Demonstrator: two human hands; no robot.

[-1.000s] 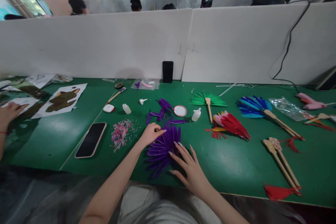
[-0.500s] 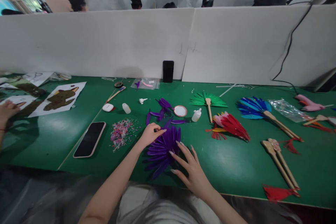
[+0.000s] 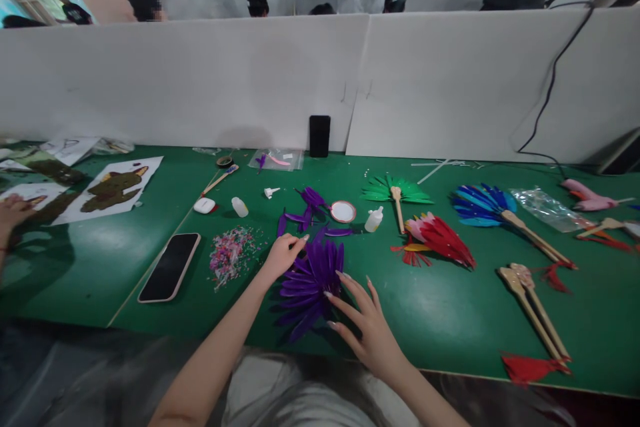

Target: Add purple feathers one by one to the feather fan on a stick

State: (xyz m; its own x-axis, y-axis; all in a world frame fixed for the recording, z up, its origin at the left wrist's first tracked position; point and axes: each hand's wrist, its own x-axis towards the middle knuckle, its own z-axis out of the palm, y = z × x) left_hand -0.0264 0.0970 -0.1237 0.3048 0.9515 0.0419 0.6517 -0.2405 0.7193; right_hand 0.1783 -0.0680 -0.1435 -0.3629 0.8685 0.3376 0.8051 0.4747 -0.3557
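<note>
A fan of purple feathers (image 3: 307, 293) lies spread on the green table in front of me. My right hand (image 3: 367, 323) rests at its right side, fingers spread, with fingertips on the feathers. Above the fan's upper left edge is my left hand (image 3: 284, 257), thumb and index finger pinched together; anything between them is too small to make out. Loose purple feathers (image 3: 303, 217) lie just beyond it, near a small round white dish (image 3: 343, 211) with a red rim. A pile of multicoloured sequins or beads (image 3: 231, 253) is to the left.
Around the work are a phone (image 3: 170, 267), small glue bottles (image 3: 373, 219), a green feather fan (image 3: 397, 191), a red feather bundle (image 3: 443, 240), a blue feather fan (image 3: 484, 205), wooden handles (image 3: 533, 313) and a pink glue gun (image 3: 589, 195). Another person's hand (image 3: 13, 210) is at far left.
My left hand has drawn back slightly up and left from the purple feathers, still pinched. My right hand stays almost in place on the fan.
</note>
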